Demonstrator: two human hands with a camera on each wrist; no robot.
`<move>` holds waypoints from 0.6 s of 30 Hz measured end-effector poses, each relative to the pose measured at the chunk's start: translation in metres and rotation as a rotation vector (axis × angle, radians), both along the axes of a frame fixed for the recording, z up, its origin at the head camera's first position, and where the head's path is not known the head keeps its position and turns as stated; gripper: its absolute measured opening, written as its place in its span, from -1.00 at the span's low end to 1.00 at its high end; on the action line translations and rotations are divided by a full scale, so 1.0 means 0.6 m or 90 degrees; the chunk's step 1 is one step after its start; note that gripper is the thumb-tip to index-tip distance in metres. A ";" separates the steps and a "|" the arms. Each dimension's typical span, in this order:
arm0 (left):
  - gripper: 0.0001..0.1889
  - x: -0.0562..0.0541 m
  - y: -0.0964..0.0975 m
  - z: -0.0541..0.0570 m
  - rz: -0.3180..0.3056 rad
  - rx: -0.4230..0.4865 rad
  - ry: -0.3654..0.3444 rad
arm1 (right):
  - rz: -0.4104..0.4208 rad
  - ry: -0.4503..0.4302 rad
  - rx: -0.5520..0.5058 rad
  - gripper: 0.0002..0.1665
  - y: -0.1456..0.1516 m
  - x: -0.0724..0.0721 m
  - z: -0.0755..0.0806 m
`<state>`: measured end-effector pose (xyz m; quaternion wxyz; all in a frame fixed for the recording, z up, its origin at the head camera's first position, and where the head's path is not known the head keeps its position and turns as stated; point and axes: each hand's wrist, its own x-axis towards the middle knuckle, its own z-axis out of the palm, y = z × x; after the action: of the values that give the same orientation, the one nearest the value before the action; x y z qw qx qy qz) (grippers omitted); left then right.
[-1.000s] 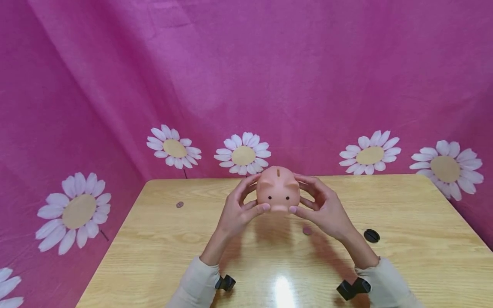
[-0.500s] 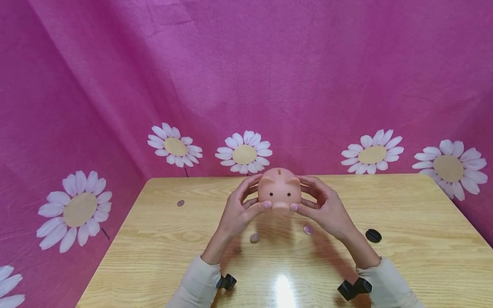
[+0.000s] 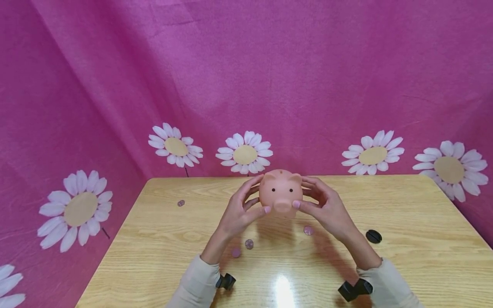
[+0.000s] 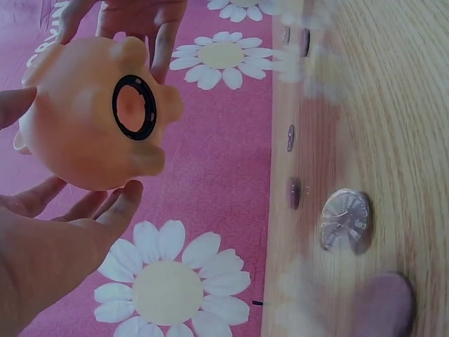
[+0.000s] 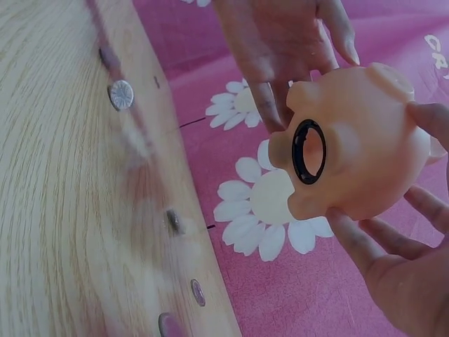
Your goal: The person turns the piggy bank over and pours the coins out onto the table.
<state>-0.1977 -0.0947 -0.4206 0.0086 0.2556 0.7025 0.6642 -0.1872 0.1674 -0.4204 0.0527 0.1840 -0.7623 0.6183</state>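
Pink, smooth and round, a piggy bank (image 3: 281,187) sits between curved fingers (image 4: 122,208), left hand (image 3: 236,211) and right hand (image 3: 329,209) gripping it.

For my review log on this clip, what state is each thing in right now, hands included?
Piggy bank: held up off the table.
Underside opening: uncovered.
Black cap: on the table, apart from the bank.
Coins: loose, scattered on the table; some too blurred in the wrist views to judge.
Left hand: gripping one side of the bank.
Right hand: gripping the other side.
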 end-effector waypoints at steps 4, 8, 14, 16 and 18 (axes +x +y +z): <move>-0.16 -0.001 -0.001 -0.001 -0.006 0.001 -0.003 | -0.003 -0.004 0.009 -0.38 -0.001 -0.001 0.002; -0.16 0.001 0.000 0.001 0.003 0.000 -0.014 | 0.002 -0.023 0.011 -0.43 0.001 0.000 0.004; -0.20 0.001 0.000 0.001 0.028 -0.015 -0.017 | 0.025 -0.027 0.030 -0.40 0.005 0.000 0.005; -0.23 0.000 0.000 0.000 0.041 -0.029 -0.011 | 0.034 -0.024 0.035 -0.38 0.006 0.000 0.004; -0.25 0.001 -0.001 -0.001 0.055 -0.043 -0.010 | 0.046 -0.030 0.036 -0.35 0.007 -0.001 0.004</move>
<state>-0.1972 -0.0951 -0.4212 -0.0060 0.2190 0.7348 0.6419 -0.1876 0.1718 -0.4182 0.0075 0.1981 -0.7734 0.6021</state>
